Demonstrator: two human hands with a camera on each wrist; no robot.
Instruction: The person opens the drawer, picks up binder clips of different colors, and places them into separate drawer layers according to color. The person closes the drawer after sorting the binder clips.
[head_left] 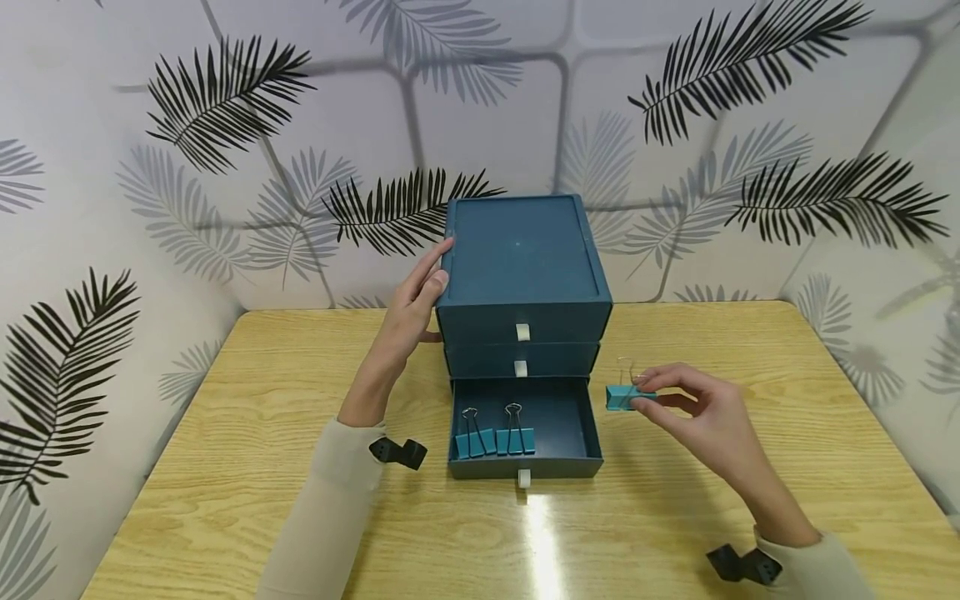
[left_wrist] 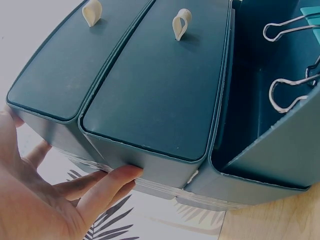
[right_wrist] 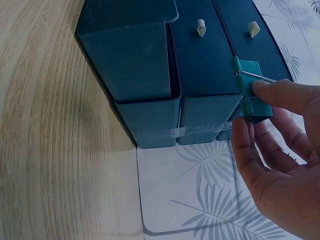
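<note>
A dark blue drawer box (head_left: 525, 250) stands on the table, its bottom drawer (head_left: 562, 417) pulled out. Two teal binder clips (head_left: 476, 443) lie side by side in that drawer, towards its front left, wire handles up. My left hand (head_left: 408, 312) rests against the box's left side, fingers spread along it in the left wrist view. Beyond the drawer's right side, my right hand (head_left: 697, 404) pinches another teal binder clip (head_left: 619, 397) between thumb and fingers, above the table. The right wrist view shows the thumb on the face of this clip (right_wrist: 254, 90).
The two upper drawers (head_left: 487, 325) are closed, each with a small cream pull tab (head_left: 522, 332). A wood-grain table (head_left: 300, 400) lies beneath, with a leaf-patterned wall (head_left: 510, 125) directly behind the box. A dark wrist camera (head_left: 399, 452) sits at the left sleeve.
</note>
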